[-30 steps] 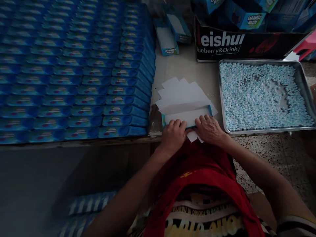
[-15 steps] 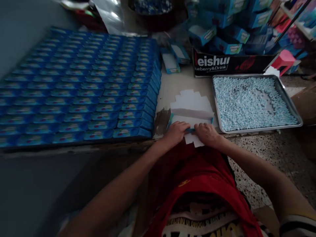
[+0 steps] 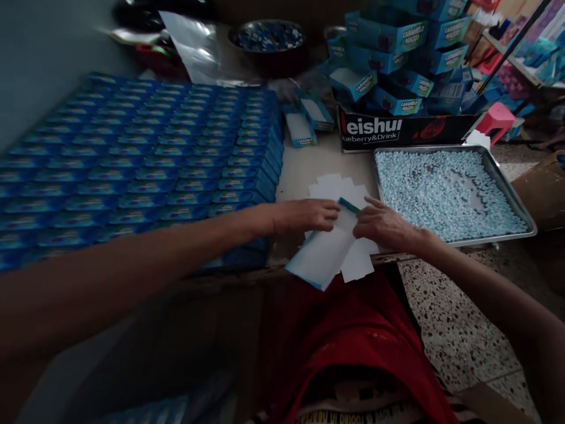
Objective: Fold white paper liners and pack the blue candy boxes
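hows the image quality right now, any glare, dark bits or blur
Head view: dim overall, brighter toward the upper right; head view: bright glare on the silvery sheet, deep shadow below the table; head view: print on the blue packs is smeared, while the open box stands out pale.

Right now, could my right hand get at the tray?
Probably yes: the tray lies just beside your right hand, with nothing visible in the way, though that hand would first have to leave the box.
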`<state>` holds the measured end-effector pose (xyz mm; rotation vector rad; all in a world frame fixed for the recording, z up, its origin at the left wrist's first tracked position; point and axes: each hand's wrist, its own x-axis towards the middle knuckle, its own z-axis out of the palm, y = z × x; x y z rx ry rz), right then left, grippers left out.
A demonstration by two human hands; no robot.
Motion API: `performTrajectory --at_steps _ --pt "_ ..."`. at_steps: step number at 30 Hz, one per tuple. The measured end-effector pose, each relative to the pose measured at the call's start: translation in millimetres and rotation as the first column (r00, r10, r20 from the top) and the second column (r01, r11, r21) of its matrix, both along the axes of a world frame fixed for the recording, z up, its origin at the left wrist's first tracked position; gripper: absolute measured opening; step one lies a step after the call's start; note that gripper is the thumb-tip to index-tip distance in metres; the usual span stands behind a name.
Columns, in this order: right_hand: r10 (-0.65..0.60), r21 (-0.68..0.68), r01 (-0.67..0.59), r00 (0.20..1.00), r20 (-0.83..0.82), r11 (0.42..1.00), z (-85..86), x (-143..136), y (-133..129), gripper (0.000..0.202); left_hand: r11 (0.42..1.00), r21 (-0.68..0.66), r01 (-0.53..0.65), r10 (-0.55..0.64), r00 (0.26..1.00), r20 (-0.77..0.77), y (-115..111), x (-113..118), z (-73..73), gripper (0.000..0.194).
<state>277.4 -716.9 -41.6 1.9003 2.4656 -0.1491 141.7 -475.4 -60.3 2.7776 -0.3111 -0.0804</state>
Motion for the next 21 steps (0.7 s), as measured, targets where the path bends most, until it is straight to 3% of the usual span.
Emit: performTrajectory --at_steps 3,6,9,12,15,18,20,21 --pt "-0.077 0.050 0.075 0.997 0.026 0.996 -31.3 -26 4 0.023 0.998 -0.016 0.052 -0.054 0.989 -0.136 -4 1 19.9 0.024" --pt "-0.247 0.119 0.244 0.969 0.005 0.962 -51.0 -51 9 0.027 0.953 0.089 -0.290 0.282 0.955 0.089 -33 -34 20.2 0.037" --pt "-0.317 0.103 0.323 0.946 -0.073 0.941 -62.8 -57 21 0.029 0.855 0.091 -0.511 0.483 0.847 0.222 -74 -77 -10.9 0.030" --pt "-0.330 0.064 0.351 0.918 -0.222 0.934 -73.3 -50 35 0.028 0.765 0.034 -0.643 0.625 0.754 0.202 -97 -87 -51.1 0.028" --pt "-0.371 0.104 0.400 0.902 -0.221 0.911 -82.6 -47 39 0.027 0.680 -0.020 -0.733 0.732 0.676 0.083 -92 -63 -74.0 0.026" --pt "-0.410 0.155 0.416 0.910 -0.071 0.896 -89.1 -57 27 0.027 0.621 -0.069 -0.781 0.784 0.615 0.088 -78 -46 -82.3 0.017" --pt "-0.419 0.139 0.417 0.908 -0.016 0.898 -92.6 -67 17 0.028 0.629 -0.095 -0.771 0.775 0.614 0.150 -74 -50 -86.6 0.021" --pt "-0.428 0.128 0.425 0.904 -0.003 0.896 -94.1 -72 13 0.028 0.662 -0.105 -0.742 0.747 0.642 0.171 -74 -56 -88.7 0.023"
